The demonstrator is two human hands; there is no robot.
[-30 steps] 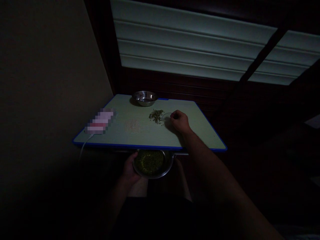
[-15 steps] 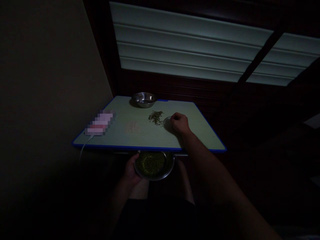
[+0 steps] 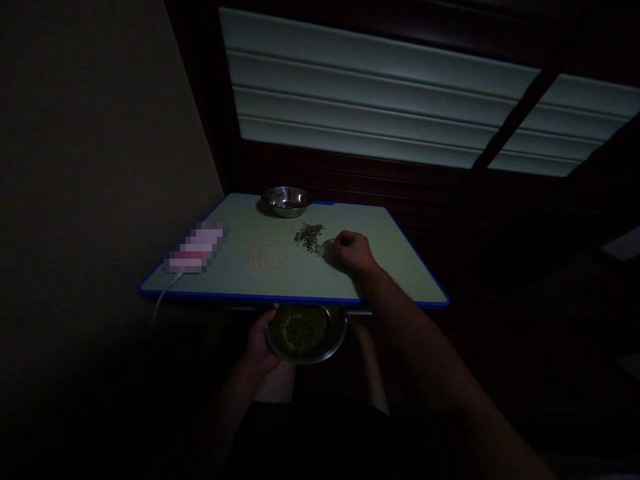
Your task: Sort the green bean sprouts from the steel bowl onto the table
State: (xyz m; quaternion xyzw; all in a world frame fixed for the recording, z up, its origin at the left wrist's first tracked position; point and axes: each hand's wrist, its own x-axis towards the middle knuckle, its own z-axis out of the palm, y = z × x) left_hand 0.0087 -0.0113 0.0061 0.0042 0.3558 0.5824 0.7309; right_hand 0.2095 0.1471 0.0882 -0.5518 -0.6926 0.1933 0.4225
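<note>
My right hand [image 3: 354,251] is closed on the handle of what looks like a spoon [image 3: 327,248], held low over the table. The spoon's head is at the near right edge of a loose pile of small dark grains or beans [image 3: 310,236]. Below the table's front edge, my left hand [image 3: 261,342] grips the left rim of a metal bowl [image 3: 337,345]. Small green beans [image 3: 300,329], like mung beans, lie in that bowl. Dim light hides the finer detail of the fingers and the spoon.
A second metal bowl [image 3: 286,202] stands at the table's back edge. On the pale, blue-edged table [image 3: 300,283] are a patch of pale grains [image 3: 260,256] and, at left, a blurred pink phone-like object [image 3: 196,248] with a white cable [image 3: 163,293]. Walls rise behind and left.
My right hand and the spoon have shifted slightly left and nearer to me, along the pile's edge. The left hand still holds the bowl in place. The whole view has moved a little.
</note>
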